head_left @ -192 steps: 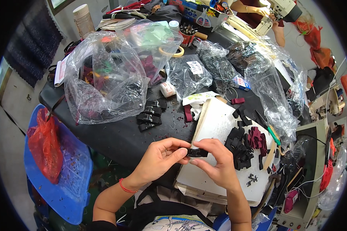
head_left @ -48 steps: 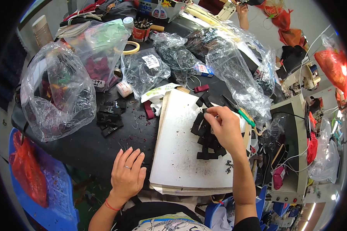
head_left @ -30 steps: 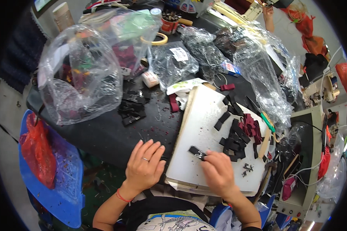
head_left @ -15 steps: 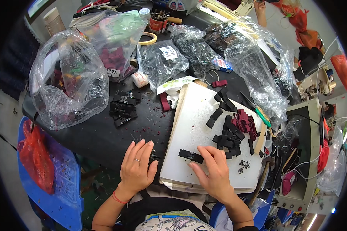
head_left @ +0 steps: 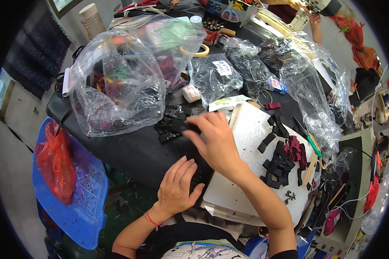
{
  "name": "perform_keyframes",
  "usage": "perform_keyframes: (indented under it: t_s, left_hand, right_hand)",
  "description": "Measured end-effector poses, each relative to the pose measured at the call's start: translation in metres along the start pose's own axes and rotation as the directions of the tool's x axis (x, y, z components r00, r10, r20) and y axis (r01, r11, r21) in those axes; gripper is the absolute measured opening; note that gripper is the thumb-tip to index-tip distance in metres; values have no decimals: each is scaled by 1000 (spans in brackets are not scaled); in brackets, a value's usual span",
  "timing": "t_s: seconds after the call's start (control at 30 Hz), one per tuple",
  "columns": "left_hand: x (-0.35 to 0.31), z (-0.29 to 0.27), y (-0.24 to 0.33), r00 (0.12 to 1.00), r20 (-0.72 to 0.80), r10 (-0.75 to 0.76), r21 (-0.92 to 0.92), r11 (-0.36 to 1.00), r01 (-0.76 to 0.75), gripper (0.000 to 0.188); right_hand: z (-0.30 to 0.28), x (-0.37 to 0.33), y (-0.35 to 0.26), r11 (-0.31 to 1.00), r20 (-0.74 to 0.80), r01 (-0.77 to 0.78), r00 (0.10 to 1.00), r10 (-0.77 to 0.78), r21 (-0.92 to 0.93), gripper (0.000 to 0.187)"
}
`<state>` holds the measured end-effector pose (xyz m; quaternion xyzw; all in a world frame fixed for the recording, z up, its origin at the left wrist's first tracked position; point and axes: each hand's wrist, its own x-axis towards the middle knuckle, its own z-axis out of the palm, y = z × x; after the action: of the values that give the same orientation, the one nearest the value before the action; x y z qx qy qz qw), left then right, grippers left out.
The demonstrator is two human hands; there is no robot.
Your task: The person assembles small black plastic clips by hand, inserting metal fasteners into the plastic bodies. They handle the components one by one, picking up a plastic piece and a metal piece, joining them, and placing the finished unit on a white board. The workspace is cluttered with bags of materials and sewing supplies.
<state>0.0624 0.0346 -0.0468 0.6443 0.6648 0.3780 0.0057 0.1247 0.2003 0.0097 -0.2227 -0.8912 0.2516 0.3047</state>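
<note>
My right hand [head_left: 216, 140] reaches left across the board, fingers pinched on a black fabric strip [head_left: 192, 127] that is mostly hidden and blurred. It is beside a pile of black fabric strips with metal clips [head_left: 170, 123] on the dark table. My left hand [head_left: 178, 184] rests low at the table's near edge, fingers stretched out and thumb apart. A dark piece [head_left: 197, 176] shows partly between its fingers and thumb. On the white board [head_left: 229, 185] lie black fabric loops [head_left: 277, 170], dark red loops [head_left: 295, 151] and small metal clips [head_left: 290, 196].
Clear plastic bags [head_left: 116, 95] crowd the table's far side, beside a roll of tape [head_left: 195, 51] and a white spool [head_left: 191, 93]. Green-handled scissors [head_left: 314, 146] lie at the board's right edge. A blue chair [head_left: 88, 190] holding a red bag [head_left: 56, 162] stands at left.
My right hand has moved left and away from me, from the board to the pile, taking the black strip off the board. The whole view has shifted; my left hand stays by the table edge.
</note>
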Motion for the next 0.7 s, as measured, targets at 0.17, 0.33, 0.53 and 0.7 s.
perform_keyframes:
  t_s: [0.17,0.33,0.53,0.7]
  left_hand:
    - [0,-2,0,1000,20,-22,31,999,21,45]
    - [6,-2,4,998,44,-47,31,998,45,39]
    - [0,1,2,999,23,-41,12,999,40,38]
    - [1,4,2,1000,16,-23,13,1000,22,36]
  right_hand:
    - [34,31,7,1000,20,-21,1000,20,16,28]
    - [29,24,15,998,47,-39,998,37,41,33]
    - [-83,-16,33,940,41,-181,979,201,-290,17]
    - [-130,-68,42,877,209,-114,949,235,-467,25]
